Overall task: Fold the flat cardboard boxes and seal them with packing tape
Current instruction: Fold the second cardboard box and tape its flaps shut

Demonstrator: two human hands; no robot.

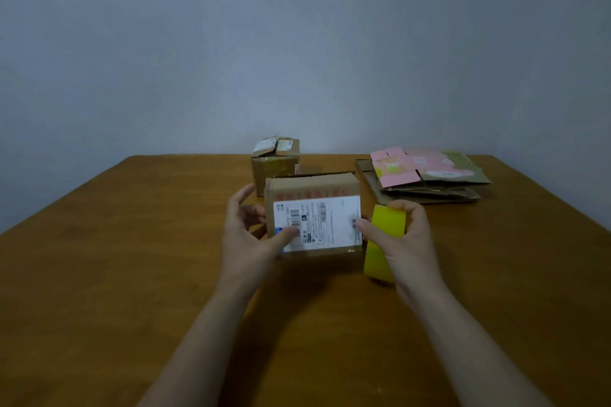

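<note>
Plain grey-blue wall [297, 43] behind, brown wooden bench [132, 241] filling the lower half.

Folded box [314, 185] sits mid-bench, upright, with its broad face toward the camera. A white shipping label [325, 221] covers most of that face; the print is too blurred to read.

Left hand [246, 235] grips the box at its left edge: thumb pressed flat on the label's lower left corner, fingers curled round the left side. The index finger is lifted clear, pointing up.

Right hand [406, 241] holds a yellow tape roll [388, 220], fingers wrapped over the top and thumb on the near side. The roll stands on edge, just beside the box's right side, with the thumb tip at the label's right edge. Can't tell if the roll actually touches the cardboard.

Second box [274, 168] stands directly behind the first, slightly left. It's closed, with labels on its top flaps.

Stack of flat cardboard [426, 190] lies at rear right of the bench, apart from both boxes, with a pink printed flat [413, 163] on top.

Both forearms are bare.
</note>
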